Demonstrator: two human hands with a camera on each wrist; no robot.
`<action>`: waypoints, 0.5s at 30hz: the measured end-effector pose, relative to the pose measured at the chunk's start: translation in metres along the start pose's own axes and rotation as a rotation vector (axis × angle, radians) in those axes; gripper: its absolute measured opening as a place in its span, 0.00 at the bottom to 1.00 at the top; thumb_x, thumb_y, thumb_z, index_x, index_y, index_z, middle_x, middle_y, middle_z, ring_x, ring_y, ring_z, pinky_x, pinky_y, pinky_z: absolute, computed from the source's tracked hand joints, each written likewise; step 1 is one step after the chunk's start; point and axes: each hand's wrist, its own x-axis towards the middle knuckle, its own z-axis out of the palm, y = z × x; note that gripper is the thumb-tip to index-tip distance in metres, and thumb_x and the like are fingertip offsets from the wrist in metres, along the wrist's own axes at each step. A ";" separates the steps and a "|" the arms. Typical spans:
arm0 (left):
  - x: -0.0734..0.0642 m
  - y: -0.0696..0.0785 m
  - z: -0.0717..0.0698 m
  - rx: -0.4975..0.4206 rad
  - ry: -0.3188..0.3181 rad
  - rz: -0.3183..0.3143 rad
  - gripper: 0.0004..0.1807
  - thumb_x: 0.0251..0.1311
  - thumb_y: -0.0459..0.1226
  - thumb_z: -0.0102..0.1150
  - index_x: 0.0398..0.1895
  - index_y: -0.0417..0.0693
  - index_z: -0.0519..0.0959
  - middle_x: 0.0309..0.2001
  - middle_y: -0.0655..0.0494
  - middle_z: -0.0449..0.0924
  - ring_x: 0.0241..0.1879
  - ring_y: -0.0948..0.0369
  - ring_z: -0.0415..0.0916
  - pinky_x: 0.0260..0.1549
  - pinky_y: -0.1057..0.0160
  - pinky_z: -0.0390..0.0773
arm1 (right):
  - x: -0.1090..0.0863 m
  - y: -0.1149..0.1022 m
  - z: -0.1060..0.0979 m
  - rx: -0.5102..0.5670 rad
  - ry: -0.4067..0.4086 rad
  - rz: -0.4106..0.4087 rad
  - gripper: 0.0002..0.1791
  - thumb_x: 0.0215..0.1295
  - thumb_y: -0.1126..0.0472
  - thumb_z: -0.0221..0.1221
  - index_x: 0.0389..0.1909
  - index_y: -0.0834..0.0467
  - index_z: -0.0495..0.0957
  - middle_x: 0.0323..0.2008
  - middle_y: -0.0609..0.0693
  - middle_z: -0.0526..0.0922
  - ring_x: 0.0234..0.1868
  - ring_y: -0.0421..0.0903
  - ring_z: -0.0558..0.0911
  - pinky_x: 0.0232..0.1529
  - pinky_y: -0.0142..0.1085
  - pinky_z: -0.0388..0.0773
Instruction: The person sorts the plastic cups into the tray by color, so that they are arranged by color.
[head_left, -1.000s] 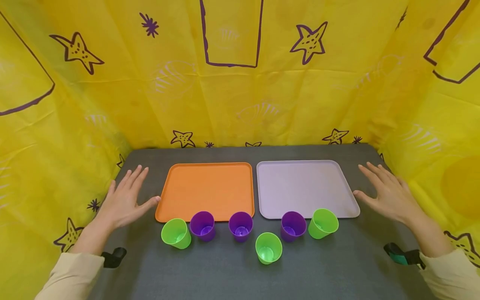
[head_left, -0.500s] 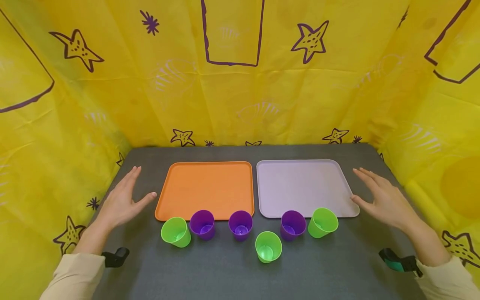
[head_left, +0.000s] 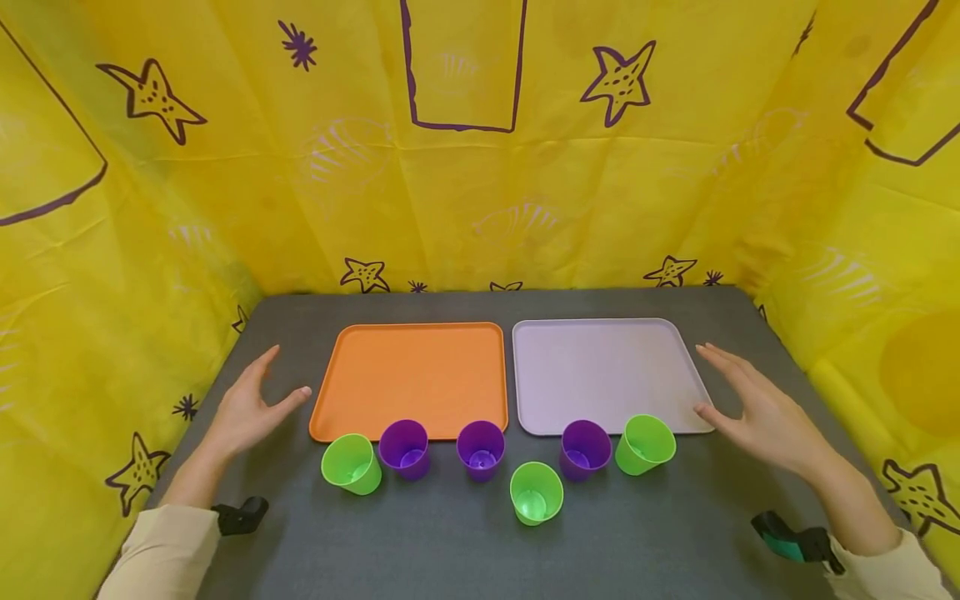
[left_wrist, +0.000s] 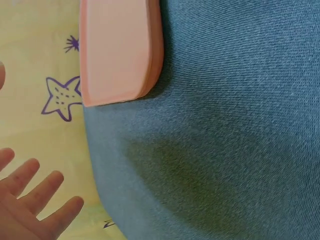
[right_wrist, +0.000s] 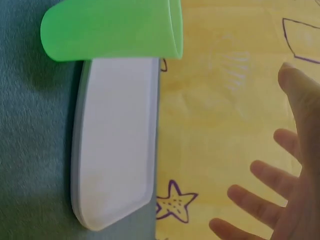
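My left hand (head_left: pixel 246 414) hovers left of the orange tray (head_left: pixel 420 375), fingers spread and holding nothing. On the other side, my right hand (head_left: pixel 765 417) is held out by the right edge of the lilac tray (head_left: pixel 603 371), its fingers extended and likewise holding nothing. In front of the trays stand several upright cups: a green cup (head_left: pixel 352 465) at left, then a purple cup (head_left: pixel 405 450) and another purple cup (head_left: pixel 481 451). Further right are a third purple cup (head_left: pixel 585 451), a green cup (head_left: pixel 646 445), and a green cup (head_left: pixel 536 494) nearest me. The right wrist view shows the right green cup (right_wrist: pixel 110 30) close by.
A dark grey table (head_left: pixel 420 542) carries everything. Yellow printed cloth (head_left: pixel 480 183) walls it in at the back and both sides. A black wrist device (head_left: pixel 240 517) is strapped at the left wrist, and a similar wrist device (head_left: pixel 795 540) at the right.
Both hands have drawn slightly lower and inward, the right one closer to the lilac tray. The fingers have turned more side-on. Cups and trays stay where they were.
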 end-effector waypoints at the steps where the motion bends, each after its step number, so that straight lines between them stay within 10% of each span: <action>1: 0.000 0.000 0.002 -0.007 -0.010 -0.009 0.49 0.55 0.53 0.58 0.72 0.43 0.44 0.66 0.32 0.54 0.58 0.34 0.60 0.46 0.34 0.65 | -0.001 -0.001 0.001 -0.003 0.003 -0.002 0.44 0.50 0.56 0.67 0.69 0.49 0.57 0.65 0.56 0.63 0.61 0.59 0.66 0.45 0.57 0.69; 8: -0.002 -0.004 0.013 -0.058 -0.049 -0.057 0.48 0.57 0.54 0.56 0.72 0.41 0.44 0.64 0.34 0.59 0.57 0.36 0.64 0.46 0.40 0.72 | -0.006 -0.010 0.014 0.052 0.062 -0.089 0.44 0.45 0.64 0.69 0.66 0.53 0.62 0.58 0.54 0.70 0.56 0.29 0.65 0.49 0.11 0.58; 15: -0.004 -0.010 0.025 -0.056 -0.009 -0.077 0.42 0.56 0.50 0.59 0.68 0.38 0.55 0.60 0.35 0.66 0.51 0.39 0.71 0.43 0.42 0.75 | -0.010 -0.018 0.026 0.142 0.076 -0.165 0.45 0.40 0.72 0.69 0.64 0.59 0.63 0.56 0.53 0.71 0.55 0.27 0.67 0.44 0.15 0.70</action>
